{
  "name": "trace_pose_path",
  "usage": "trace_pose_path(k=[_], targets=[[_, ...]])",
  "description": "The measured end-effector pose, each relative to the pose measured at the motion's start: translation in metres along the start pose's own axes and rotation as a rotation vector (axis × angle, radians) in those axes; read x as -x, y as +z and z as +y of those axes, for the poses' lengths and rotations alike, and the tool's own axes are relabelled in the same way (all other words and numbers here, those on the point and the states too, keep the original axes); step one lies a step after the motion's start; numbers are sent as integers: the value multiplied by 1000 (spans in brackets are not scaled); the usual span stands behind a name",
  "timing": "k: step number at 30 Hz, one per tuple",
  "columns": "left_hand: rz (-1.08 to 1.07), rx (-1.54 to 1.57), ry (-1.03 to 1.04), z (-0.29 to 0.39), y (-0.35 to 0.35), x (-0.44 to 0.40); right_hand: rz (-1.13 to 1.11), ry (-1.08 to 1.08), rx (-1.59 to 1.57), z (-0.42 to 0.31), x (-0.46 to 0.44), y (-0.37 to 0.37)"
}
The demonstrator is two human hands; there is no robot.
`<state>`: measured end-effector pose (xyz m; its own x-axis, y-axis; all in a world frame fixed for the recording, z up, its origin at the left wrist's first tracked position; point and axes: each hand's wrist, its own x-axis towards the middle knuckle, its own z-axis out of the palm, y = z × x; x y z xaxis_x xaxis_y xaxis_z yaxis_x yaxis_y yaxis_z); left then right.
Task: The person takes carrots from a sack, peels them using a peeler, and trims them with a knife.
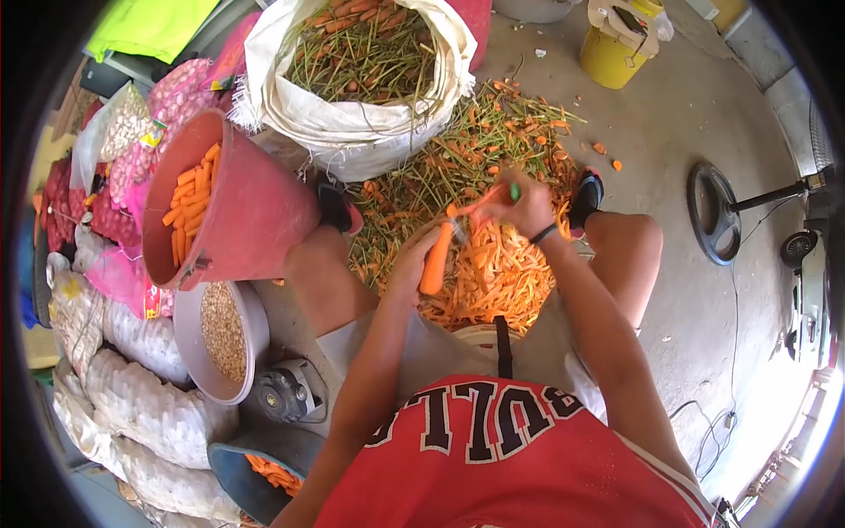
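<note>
My left hand (pixel 411 261) is closed around an orange carrot (pixel 436 262), its thick end pointing down toward my lap. To the right, my right hand (pixel 525 204) grips an orange-red peeler (pixel 480 205) with its fingers wrapped round the handle; a small green bit shows at the fingers. The peeler's head is close to the upper end of the carrot; whether they touch is unclear. Below both hands lies a heap of carrot peelings (pixel 502 273) between my knees.
A white sack (pixel 352 141) of stems stands ahead, with carrot scraps (pixel 475 114) beside it. At left are a red bucket (pixel 255 202) of carrots, a bowl (pixel 255 321) of kernels and bulging sacks (pixel 150 405). A yellow bucket (pixel 607 57) and a fan base (pixel 713 214) stand right.
</note>
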<state>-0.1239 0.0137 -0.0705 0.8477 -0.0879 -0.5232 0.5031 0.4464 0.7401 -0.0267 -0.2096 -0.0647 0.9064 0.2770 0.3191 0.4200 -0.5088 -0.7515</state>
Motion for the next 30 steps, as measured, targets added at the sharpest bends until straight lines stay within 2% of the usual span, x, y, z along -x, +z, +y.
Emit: trace_pose_path(k=[1, 2, 4, 7, 10, 11, 12, 14, 16, 17, 20, 21, 24, 25, 26, 28, 30], targets=[[-11, 58, 5, 2, 1, -3, -79, 27, -60, -10, 6, 4], [-8, 100, 10, 3, 4, -5, -57, -104, -135, -26, 18, 13], [6, 177, 9, 6, 13, -4, -148, -272, -6, -48, 27, 17], [37, 21, -5, 2, 7, 8, -169, -75, -15, -19, 10, 8], [-14, 13, -9, -2, 1, 4, 83, -11, 69, 5, -7, -3], [-57, 46, -18, 0, -4, 3, 30, 84, -120, 4, 1, 3], [-100, 82, -25, 4, -3, 0, -94, 68, -80, -13, 5, 3], [-40, 96, -1, 5, 7, -5, -147, -152, -199, -43, 23, 16], [41, 105, 9, 3, 12, -3, -114, -254, -91, -39, 19, 13], [-14, 114, 19, 1, 11, 0, -97, -296, -47, -35, 19, 14], [36, -28, -28, -1, 6, 4, 37, 5, 20, 2, 0, 1], [4, 23, -2, -6, 1, 0, 35, 70, 100, 8, -2, 0], [20, 147, -26, 4, 11, -2, -65, -121, -159, -14, 19, 20], [33, 195, -35, 5, 12, -2, -178, -179, -177, -36, 24, 18], [12, 149, -32, 5, 12, -3, -148, -189, -130, -35, 22, 17], [-17, 48, -45, 1, 7, -1, -88, -188, -50, -28, 20, 15], [-48, 33, -59, -6, 0, 3, -90, 22, -8, -8, 1, 1]])
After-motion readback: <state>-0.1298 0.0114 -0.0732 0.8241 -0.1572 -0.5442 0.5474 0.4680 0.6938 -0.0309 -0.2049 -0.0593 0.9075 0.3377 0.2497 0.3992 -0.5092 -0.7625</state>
